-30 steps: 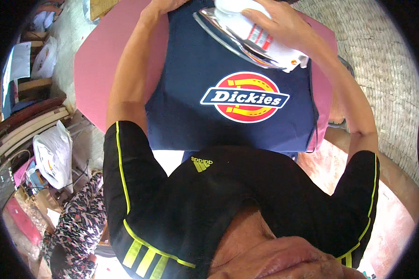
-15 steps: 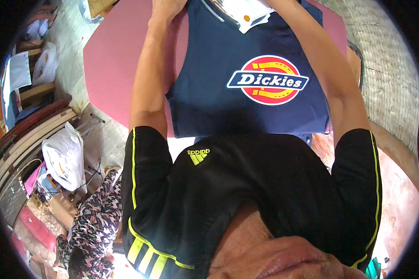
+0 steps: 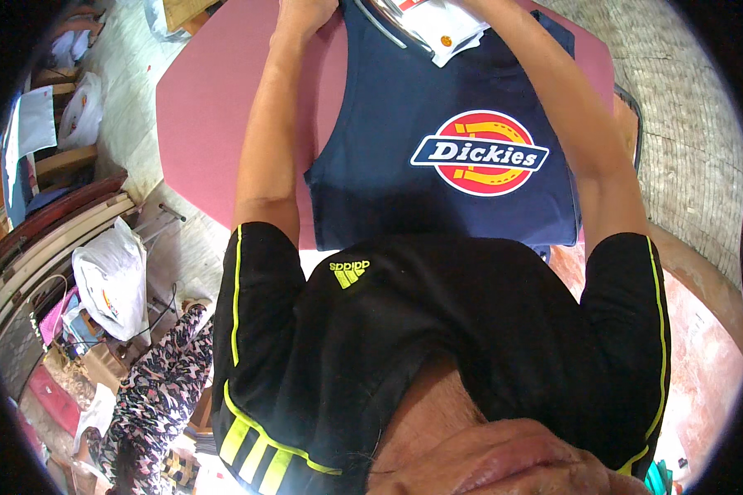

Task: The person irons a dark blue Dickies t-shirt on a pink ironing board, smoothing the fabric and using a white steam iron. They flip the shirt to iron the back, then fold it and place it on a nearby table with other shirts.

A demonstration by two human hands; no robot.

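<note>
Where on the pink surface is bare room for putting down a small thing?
The widest bare patch of the pink surface lies left of the left forearm, out to the surface's edge. A narrow strip shows between that forearm and the navy garment. The top is crowded: left hand, iron, right forearm.

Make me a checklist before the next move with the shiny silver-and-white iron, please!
1. Shiny silver-and-white iron clear of the round red-and-yellow emblem: ok.
2. Emblem flat on the navy-blue cloth garment: ok, no folds show.
3. Garment on the wide, flat pink board: ok.
4. Bare left hand apart from iron: cannot tell, fingers cut off.
5. Bare right hand holding iron: cannot tell, out of view.
6. Iron cool: cannot tell.
</note>
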